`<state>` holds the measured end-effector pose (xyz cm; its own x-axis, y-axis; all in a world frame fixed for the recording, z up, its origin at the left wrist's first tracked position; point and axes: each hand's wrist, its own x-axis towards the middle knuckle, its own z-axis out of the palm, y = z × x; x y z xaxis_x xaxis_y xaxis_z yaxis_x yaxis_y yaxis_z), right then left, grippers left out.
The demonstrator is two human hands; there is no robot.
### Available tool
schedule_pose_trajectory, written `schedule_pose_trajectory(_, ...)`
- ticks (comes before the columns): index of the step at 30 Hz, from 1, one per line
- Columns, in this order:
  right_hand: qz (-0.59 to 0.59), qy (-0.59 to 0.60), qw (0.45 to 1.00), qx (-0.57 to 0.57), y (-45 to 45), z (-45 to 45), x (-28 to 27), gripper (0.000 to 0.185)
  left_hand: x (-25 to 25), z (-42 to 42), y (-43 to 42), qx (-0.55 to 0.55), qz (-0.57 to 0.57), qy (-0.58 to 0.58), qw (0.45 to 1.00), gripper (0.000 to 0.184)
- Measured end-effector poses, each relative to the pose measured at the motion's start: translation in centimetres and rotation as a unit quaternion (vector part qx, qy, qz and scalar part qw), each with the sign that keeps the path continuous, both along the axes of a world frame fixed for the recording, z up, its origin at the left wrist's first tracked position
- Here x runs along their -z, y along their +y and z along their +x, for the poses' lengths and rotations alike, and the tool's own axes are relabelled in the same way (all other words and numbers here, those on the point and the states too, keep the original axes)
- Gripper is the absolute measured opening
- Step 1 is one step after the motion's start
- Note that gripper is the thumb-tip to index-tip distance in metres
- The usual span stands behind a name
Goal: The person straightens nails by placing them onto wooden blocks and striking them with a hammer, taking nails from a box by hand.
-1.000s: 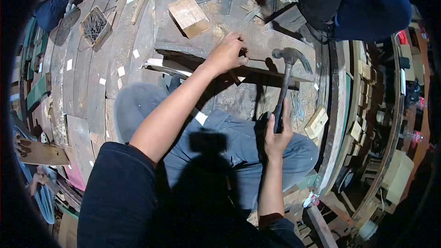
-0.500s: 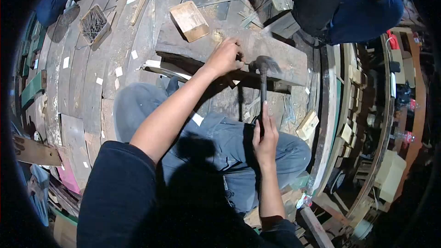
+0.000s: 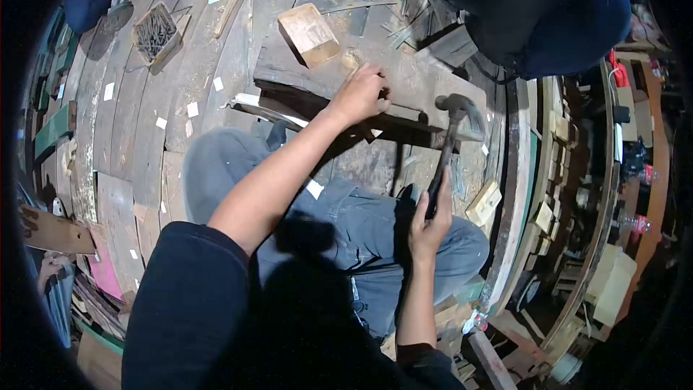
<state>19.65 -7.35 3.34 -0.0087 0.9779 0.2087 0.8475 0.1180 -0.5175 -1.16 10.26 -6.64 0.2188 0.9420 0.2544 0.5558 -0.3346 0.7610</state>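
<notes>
My right hand point(image 3: 431, 224) is wrapped round the handle of a claw hammer point(image 3: 450, 133). The hammer's dark head is over the right end of a thick wooden plank point(image 3: 426, 79), apart from my left hand. At the plank's near edge, my left hand point(image 3: 359, 95) rests with curled fingers. Whatever its fingertips pinch is too small or hidden to name. A pale wooden block point(image 3: 310, 35) sits on the plank's far left part, just beyond my left hand.
A box of nails point(image 3: 154, 35) stands on the plank floor at the upper left. Another person point(image 3: 534, 14) sits close by at the upper right. Wood scraps and paper bits lie around. A wooden rack point(image 3: 556, 173) with small blocks runs along the right.
The hammer has swung right and away from my left hand, its head now tilted to the right. My left hand stays at the plank's edge. The whole view has shifted slightly.
</notes>
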Motion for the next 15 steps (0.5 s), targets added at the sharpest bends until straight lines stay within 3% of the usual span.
schedule_pose_trajectory(2, 0.044, 0.037, 0.997, 0.043, 0.3, 1.1, 2.4, 0.054, -0.2, -0.2, -0.1, 0.013, 0.001, 0.003, 1.000, 0.026)
schedule_pose_trajectory(3, -0.026, 0.126, 0.988, 0.089, 0.2, 1.0, 2.3, 0.054, -0.3, -0.2, -0.1, 0.017, 0.003, 0.000, 1.000, 0.027)
schedule_pose_trajectory(5, -0.163, 0.298, 0.924, 0.176, 0.5, 0.8, 1.9, 0.053, -0.5, -0.3, -0.1, 0.024, -0.002, 0.003, 1.000, 0.027)
schedule_pose_trajectory(9, -0.144, 0.468, 0.843, 0.223, 1.1, 1.8, 3.2, 0.057, -0.3, -0.4, 0.0, 0.014, 0.025, -0.005, 1.000, 0.027)
schedule_pose_trajectory(13, -0.164, 0.564, 0.781, 0.211, 1.6, 3.1, 3.3, 0.056, 0.1, -0.4, 0.6, 0.013, 0.022, -0.013, 1.000, 0.019)
schedule_pose_trajectory(15, -0.166, 0.532, 0.799, 0.224, 1.6, 2.9, 3.3, 0.055, 0.1, -0.3, 0.6, 0.007, 0.009, -0.010, 1.000, 0.015)
